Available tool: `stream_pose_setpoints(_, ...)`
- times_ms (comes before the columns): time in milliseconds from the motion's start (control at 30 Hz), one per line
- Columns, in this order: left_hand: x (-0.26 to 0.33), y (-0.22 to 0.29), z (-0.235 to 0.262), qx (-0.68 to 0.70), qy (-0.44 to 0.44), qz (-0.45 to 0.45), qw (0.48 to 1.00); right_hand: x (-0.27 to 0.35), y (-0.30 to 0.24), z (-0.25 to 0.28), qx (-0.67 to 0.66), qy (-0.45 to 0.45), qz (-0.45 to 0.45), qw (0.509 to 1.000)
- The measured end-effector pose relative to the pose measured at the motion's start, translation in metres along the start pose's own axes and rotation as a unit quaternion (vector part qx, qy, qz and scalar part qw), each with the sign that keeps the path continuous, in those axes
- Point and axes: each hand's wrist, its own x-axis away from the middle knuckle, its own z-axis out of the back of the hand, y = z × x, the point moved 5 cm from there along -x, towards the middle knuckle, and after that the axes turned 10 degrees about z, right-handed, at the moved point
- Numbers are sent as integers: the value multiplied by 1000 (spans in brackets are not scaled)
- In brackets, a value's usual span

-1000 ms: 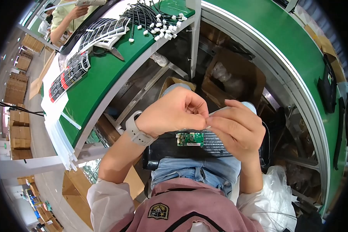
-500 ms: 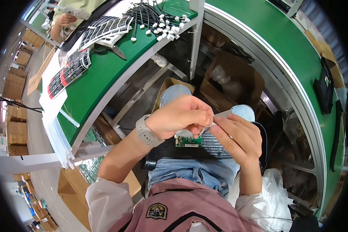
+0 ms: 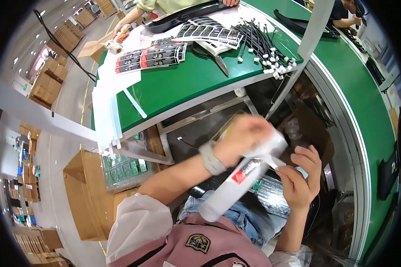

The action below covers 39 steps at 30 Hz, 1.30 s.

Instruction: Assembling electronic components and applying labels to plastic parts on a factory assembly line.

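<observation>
A long white piece [image 3: 227,196], blurred by motion, hangs slantwise in front of my body with a red-and-black label [image 3: 239,176] on it. My left hand [image 3: 247,138], with a pale watch band at its wrist, is curled at the upper end of this piece; its fingertips are smeared. My right hand [image 3: 298,180] pinches a thin white strip [image 3: 272,161] beside that end between thumb and forefinger, its other fingers loosely bent. Below, on my lap, lies a silver ribbed part [image 3: 274,198], with a bit of green board [image 3: 257,184] partly hidden behind the white piece.
On the green table [image 3: 178,95] lie label sheets [image 3: 151,58], scissors [image 3: 220,62], black cables with white connectors [image 3: 272,58] and translucent strips [image 3: 106,118]. A cardboard box [image 3: 87,196] stands at left. Another person's arm [image 3: 129,20] reaches over the far side. A second green bench [image 3: 343,84] curves along the right.
My view has swung, showing more of the table. My hands, close together before, have drawn apart. The labelled white piece now shows between them, and the circuit board is mostly covered.
</observation>
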Motion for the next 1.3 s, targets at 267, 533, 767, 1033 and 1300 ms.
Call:
stream_pose_setpoints(267,96,165,394,-395,715,-118,565,76,69,34,-79,141,-338,927)
stream_pose_setpoints(533,102,191,253,-631,624,-277,368,157,47,-9,-1,-284,-383,879)
stream_pose_setpoints(767,66,55,18,-589,248,-357,682,178,48,13,134,-160,-238,949)
stream_pose_setpoints(1033,38,-40,29,-563,128,-182,796,136,17,40,111,-91,-241,960)
stream_pose_setpoints(1300,36,-37,43,-330,-10,-119,937,99,-7,43,-195,108,-448,866)
